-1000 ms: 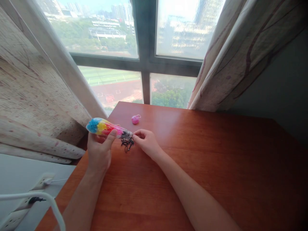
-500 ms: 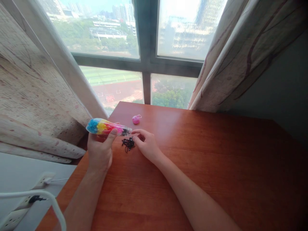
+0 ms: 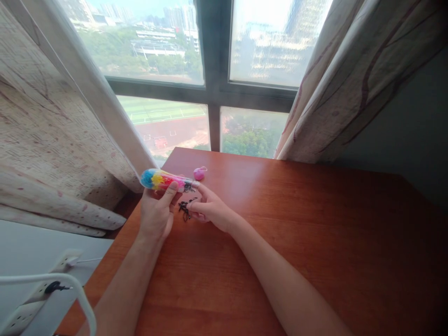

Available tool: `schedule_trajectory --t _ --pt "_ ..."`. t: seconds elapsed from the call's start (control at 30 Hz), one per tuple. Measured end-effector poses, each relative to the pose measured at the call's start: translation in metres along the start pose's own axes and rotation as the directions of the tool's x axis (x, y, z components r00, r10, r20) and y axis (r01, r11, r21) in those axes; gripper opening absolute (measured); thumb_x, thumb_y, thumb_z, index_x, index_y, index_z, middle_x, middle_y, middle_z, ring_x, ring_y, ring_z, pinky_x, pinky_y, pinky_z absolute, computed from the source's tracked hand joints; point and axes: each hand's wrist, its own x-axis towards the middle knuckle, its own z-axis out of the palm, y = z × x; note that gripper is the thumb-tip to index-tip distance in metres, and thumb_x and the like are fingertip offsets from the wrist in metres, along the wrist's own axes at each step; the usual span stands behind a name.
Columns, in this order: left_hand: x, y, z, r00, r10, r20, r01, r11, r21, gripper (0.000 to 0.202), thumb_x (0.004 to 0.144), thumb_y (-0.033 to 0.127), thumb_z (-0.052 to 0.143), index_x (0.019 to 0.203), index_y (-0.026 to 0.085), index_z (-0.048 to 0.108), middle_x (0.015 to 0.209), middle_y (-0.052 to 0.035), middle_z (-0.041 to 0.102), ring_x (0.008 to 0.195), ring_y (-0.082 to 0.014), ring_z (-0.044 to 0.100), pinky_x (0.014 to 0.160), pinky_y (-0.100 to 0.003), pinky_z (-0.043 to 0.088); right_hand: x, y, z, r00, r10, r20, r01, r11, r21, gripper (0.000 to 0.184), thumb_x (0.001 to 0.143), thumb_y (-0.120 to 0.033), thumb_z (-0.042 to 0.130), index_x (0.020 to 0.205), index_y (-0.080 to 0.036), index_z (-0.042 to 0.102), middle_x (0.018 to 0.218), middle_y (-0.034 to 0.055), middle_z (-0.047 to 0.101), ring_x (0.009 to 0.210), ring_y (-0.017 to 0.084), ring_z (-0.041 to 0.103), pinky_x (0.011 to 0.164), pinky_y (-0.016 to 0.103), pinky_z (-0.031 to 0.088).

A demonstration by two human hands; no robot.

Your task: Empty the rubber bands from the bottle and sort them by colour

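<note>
My left hand (image 3: 157, 212) is closed around a clear plastic bottle (image 3: 168, 181) lying nearly level above the table, its mouth pointing right. Small elastic bands fill it in layers of blue, yellow, red, pink and black, the black ones nearest the mouth. At that mouth is the index finger of my right hand (image 3: 213, 207); whether the tip goes inside, I cannot tell. The right thumb is apart from it, lower down, by a small pile of black elastic bands (image 3: 185, 211) on the table. Just beyond the bottle sits a round pink cap (image 3: 199, 174) with a loop.
The brown wooden table (image 3: 297, 242) reaches up to a window. Curtains hang on the left (image 3: 63, 121) and right (image 3: 332, 84). At the lower left are wall sockets (image 3: 52, 287) with plugs and a white curved tube (image 3: 82, 298).
My left hand and the bottle have shifted right, bringing the mouth against the right index finger. My right thumb has dropped lower, away from that finger and toward the black bands.
</note>
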Motion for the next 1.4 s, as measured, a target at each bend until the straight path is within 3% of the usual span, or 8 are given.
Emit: schedule_trajectory --t 0.17,0.37,0.6,0.7,0.83,1.03,1.17,1.4 --pt "-0.002 0.002 -0.002 0.999 0.031 -0.014 -0.031 0.999 -0.009 0.041 0.063 0.023 0.086 0.097 0.018 0.063 0.099 -0.0046 0.071 0.091 -0.0185 0.071 0.069 -0.022 0.059 0.011 0.01 -0.003 0.983 -0.145 -0.117 0.118 0.97 -0.211 0.05 0.078 -0.022 0.056 0.127 -0.017 0.053 0.047 -0.0127 0.045 0.039 0.005 0.037 0.039 0.015 0.026" --pt "-0.009 0.008 -0.007 0.993 0.102 -0.056 -0.1 0.995 0.027 0.044 0.061 0.021 0.087 0.099 0.02 0.064 0.097 -0.0021 0.07 0.091 -0.0206 0.071 0.073 -0.028 0.061 0.01 0.016 0.01 0.949 -0.208 -0.237 0.178 0.973 -0.144 0.028 0.078 -0.036 0.063 0.098 -0.018 0.057 0.054 -0.0084 0.053 0.043 0.007 0.048 0.043 0.018 0.037" --pt "-0.026 0.018 -0.02 0.987 0.109 -0.116 -0.102 0.992 0.068 0.041 0.06 0.022 0.088 0.095 0.021 0.065 0.094 -0.0013 0.07 0.09 -0.0232 0.071 0.069 -0.03 0.063 -0.004 0.027 0.008 0.962 -0.204 -0.181 0.141 0.941 -0.309 0.022 0.083 -0.036 0.061 0.096 -0.019 0.058 0.063 -0.0035 0.063 0.05 0.009 0.054 0.049 0.019 0.041" --pt "-0.031 0.019 -0.024 0.982 0.128 -0.142 -0.116 0.989 0.091 0.042 0.059 0.022 0.088 0.094 0.021 0.065 0.093 -0.0006 0.07 0.089 -0.0232 0.071 0.07 -0.031 0.063 -0.01 0.025 0.002 0.958 -0.239 -0.162 0.104 0.81 -0.578 0.012 0.085 -0.028 0.058 0.093 -0.02 0.063 0.066 -0.004 0.065 0.055 0.009 0.054 0.054 0.019 0.041" --pt "-0.032 0.02 -0.028 0.976 0.14 -0.167 -0.122 0.986 0.115 0.042 0.058 0.024 0.089 0.093 0.022 0.066 0.092 -0.0003 0.07 0.085 -0.0229 0.072 0.069 -0.032 0.064 -0.018 0.018 -0.003 0.953 -0.299 -0.046 0.096 0.444 -0.891 0.008 0.085 -0.026 0.062 0.087 -0.023 0.069 0.072 -0.0024 0.067 0.063 0.012 0.057 0.061 0.022 0.04" --pt "-0.034 0.019 -0.031 0.968 0.172 -0.181 -0.143 0.976 0.165 0.033 0.062 0.028 0.087 0.089 0.026 0.066 0.092 0.0 0.07 0.086 -0.0224 0.07 0.076 -0.034 0.063 -0.02 0.021 0.003 0.909 -0.385 0.16 0.211 0.094 -0.973 0.018 0.09 -0.026 0.056 0.078 -0.021 0.068 0.092 0.0052 0.066 0.087 0.018 0.055 0.079 0.029 0.042" --pt "-0.035 0.018 -0.031 0.973 0.184 -0.142 -0.157 0.971 0.183 0.031 0.064 0.028 0.085 0.089 0.027 0.067 0.092 -0.0004 0.07 0.086 -0.0245 0.07 0.077 -0.038 0.063 -0.016 0.022 0.007 0.923 -0.354 0.15 0.162 0.004 -0.987 0.014 0.09 -0.027 0.056 0.096 -0.023 0.068 0.109 0.0068 0.063 0.102 0.023 0.05 0.087 0.036 0.041" --pt "-0.034 0.014 -0.032 0.965 0.202 -0.166 -0.163 0.962 0.221 0.044 0.059 0.025 0.087 0.097 0.021 0.063 0.094 -0.0002 0.071 0.086 -0.0222 0.072 0.083 -0.036 0.059 -0.016 0.019 -0.003 0.914 -0.383 0.133 0.161 0.044 -0.986 0.028 0.089 -0.021 0.055 0.116 -0.022 0.062 0.126 0.0082 0.06 0.12 0.024 0.045 0.1 0.04 0.036"
